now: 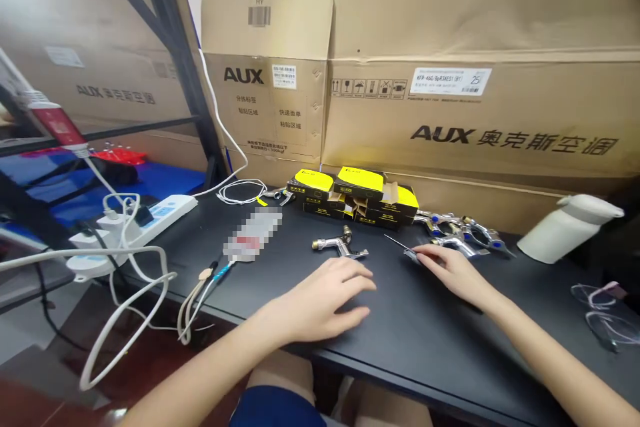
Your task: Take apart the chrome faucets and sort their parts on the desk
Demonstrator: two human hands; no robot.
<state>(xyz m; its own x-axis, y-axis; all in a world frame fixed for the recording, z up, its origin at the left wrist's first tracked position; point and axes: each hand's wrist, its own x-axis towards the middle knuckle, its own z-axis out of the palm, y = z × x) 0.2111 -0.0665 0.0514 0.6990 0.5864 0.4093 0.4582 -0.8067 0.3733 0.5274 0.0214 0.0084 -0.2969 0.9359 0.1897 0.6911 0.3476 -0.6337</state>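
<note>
My left hand hovers over the black table with its fingers apart and nothing in them. Just beyond its fingertips lies a chrome faucet with brass-coloured threaded ends. To the right, my right hand pinches a small screwdriver near the tabletop. Its thin metal shaft points left towards the faucet, and my fingers partly hide the handle. Behind my right hand more chrome faucets lie in a heap, some with blue marks.
Black and yellow boxes are stacked at the back against large cartons. A white bottle tilts at the right, near a coiled cable. Leftward are a phone, a power strip and looping white cables.
</note>
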